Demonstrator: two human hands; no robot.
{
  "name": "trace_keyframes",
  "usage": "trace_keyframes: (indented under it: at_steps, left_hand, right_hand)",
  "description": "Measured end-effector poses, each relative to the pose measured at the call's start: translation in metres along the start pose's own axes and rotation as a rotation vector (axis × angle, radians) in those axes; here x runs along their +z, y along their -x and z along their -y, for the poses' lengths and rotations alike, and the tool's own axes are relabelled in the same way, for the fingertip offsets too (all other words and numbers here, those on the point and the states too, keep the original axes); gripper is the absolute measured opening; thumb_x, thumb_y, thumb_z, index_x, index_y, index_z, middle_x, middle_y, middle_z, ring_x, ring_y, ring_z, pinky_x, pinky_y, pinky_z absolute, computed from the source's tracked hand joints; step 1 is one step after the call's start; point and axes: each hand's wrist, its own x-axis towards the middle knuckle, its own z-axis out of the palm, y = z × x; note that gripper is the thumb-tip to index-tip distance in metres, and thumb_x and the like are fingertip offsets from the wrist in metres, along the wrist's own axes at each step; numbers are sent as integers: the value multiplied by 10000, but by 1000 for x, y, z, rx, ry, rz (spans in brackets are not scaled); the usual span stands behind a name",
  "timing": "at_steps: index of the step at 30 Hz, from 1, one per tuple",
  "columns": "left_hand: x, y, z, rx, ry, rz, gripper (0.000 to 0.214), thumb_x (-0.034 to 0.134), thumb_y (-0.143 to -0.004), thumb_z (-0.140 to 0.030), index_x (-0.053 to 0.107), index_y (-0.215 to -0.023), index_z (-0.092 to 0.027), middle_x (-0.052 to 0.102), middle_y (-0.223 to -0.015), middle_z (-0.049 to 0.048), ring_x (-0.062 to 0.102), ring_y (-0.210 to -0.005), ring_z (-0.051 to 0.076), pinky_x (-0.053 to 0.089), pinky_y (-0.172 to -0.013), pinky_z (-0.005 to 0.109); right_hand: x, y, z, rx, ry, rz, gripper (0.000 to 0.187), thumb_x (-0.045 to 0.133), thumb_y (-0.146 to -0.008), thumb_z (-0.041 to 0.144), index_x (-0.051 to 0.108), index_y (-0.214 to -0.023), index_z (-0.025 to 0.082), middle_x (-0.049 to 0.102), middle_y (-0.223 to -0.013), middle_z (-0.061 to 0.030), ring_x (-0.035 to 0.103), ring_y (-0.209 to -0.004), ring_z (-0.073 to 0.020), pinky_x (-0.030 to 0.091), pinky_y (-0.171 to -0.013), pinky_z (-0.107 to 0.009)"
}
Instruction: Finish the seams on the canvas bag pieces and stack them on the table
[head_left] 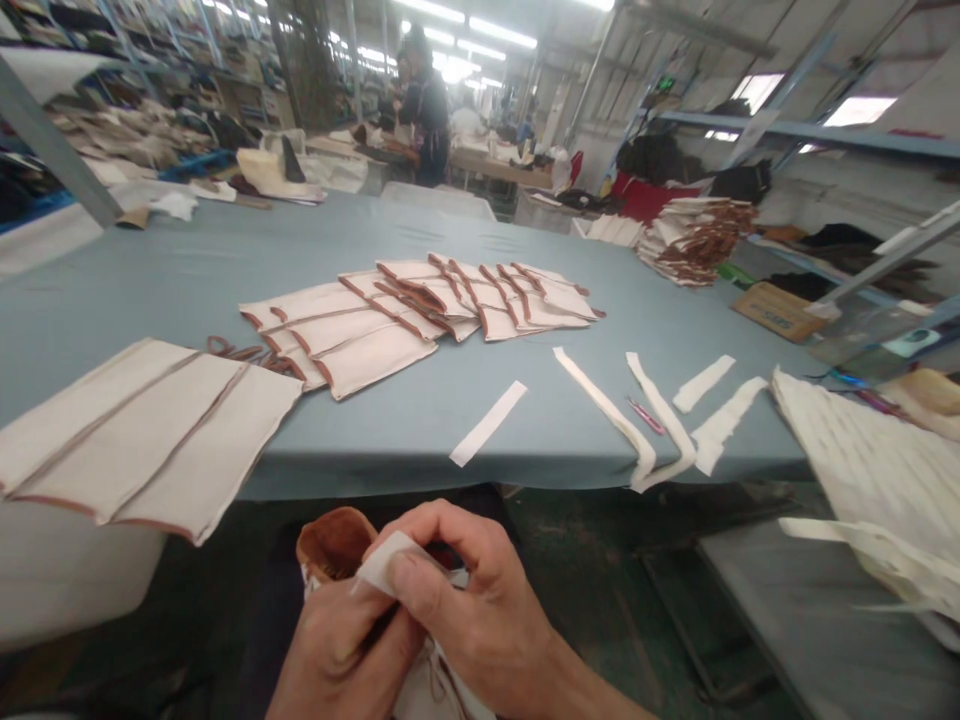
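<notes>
Your right hand (469, 590) has its thumb and fingers pinched close on a small white strip (388, 562), which lies across the knuckles of your left hand (341, 640). That left hand is curled narrow around a brown-lined cloth piece (335, 540); its fingertips are mostly hidden, so you cannot tell exactly where they grip. The brown lining shows above your left hand, and pale cloth hangs below your 2 hands, in front of the near edge of the bench (375, 440).

On the bench, a row of overlapping pale pieces (352, 335) with brown edges runs across the middle. To the left, 1 large pale panel (142, 430) with 2 dark seams hangs over the near edge. Right of centre, 1 straight white strip (489, 423) lies by itself. Beyond it lie 2 long bent strips (596, 395), with a pink tool (646, 416) between them, then 2 shorter strips (703, 384). At the far right, a tall stack of pale and brown cloth (694, 235) stands near a cardboard box (776, 310). Beyond the bench, a person (427, 110) in dark clothes stands, blurred.
</notes>
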Motion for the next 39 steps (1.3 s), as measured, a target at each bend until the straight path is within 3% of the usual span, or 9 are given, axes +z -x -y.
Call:
trace_keyframes:
  at_steps: [6, 10, 15, 26, 28, 30, 32, 35, 39]
  left_hand:
    - [1, 2, 8, -22, 31, 38, 360, 711, -1010, -421, 923, -786, -236, 843, -692, 53, 765, -580, 232, 561, -564, 270]
    - [0, 5, 13, 4, -66, 2, 407, 680, -1021, -364, 847, -680, -218, 780, -601, 23, 727, -528, 193, 508, -534, 242]
    - [1, 6, 14, -1, -117, -25, 485, 671, -1017, -397, 773, -582, -208, 694, -520, 8, 642, -488, 165, 443, -505, 239]
    - [-1, 2, 11, -87, -58, -33, 464, 696, -993, -480, 793, -615, -229, 733, -569, 11, 686, -533, 200, 480, -513, 255]
    - [0, 3, 10, -139, -41, -88, 385, 709, -986, -548, 855, -801, -244, 777, -638, 3, 710, -557, 212, 516, -532, 263]
    - [2, 5, 8, -207, -36, -224, 396, 692, -991, -632, 840, -988, -265, 806, -725, -7, 726, -609, 221, 550, -580, 275]
    - [3, 7, 6, -245, -59, -357, 439, 632, -1027, -689, 780, -949, -282, 775, -726, -15, 705, -658, 225, 552, -633, 285]
    - [1, 9, 8, -221, -61, -382, 620, 534, -1074, -741, 606, -671, -276, 631, -628, -15, 586, -626, 210, 490, -615, 298]
    - [-3, 13, 13, -220, 54, -250, 683, 445, -1104, -711, 513, -593, -262, 582, -639, -1, 523, -602, 196, 455, -586, 304]
  right_hand:
    - [7, -1, -5, 31, -113, -19, 285, 761, -980, 471, 788, -951, 189, 849, -955, -76, 738, -824, -187, 579, -756, -272]
    - [12, -6, -11, 26, -244, -17, 399, 788, -986, 576, 769, -961, 179, 830, -928, -71, 745, -822, -171, 587, -812, -272]
    - [15, -12, -19, 42, -339, -23, 518, 826, -949, 682, 737, -901, 174, 792, -832, -50, 707, -746, -141, 576, -770, -245]
    - [13, -12, -13, -9, -354, -29, 442, 811, -957, 636, 781, -940, 196, 798, -869, -57, 748, -807, -188, 638, -811, -297]
    - [10, -15, -12, -39, -340, -134, 462, 803, -957, 654, 762, -923, 195, 791, -886, -64, 723, -797, -181, 617, -769, -282]
    - [5, -18, -14, -73, -339, -268, 505, 795, -955, 688, 720, -874, 195, 751, -815, -43, 659, -712, -148, 565, -683, -249]
    - [-1, -21, -18, -90, -333, -331, 547, 790, -947, 725, 676, -845, 200, 645, -667, 16, 531, -575, -107, 473, -575, -222]
    - [-6, -16, -30, -37, -290, -253, 579, 773, -944, 762, 653, -854, 203, 484, -552, 84, 358, -480, -78, 346, -488, -215]
    - [-3, 2, -53, 94, -265, -101, 604, 769, -932, 779, 663, -857, 190, 465, -571, 83, 334, -491, -68, 303, -487, -218]
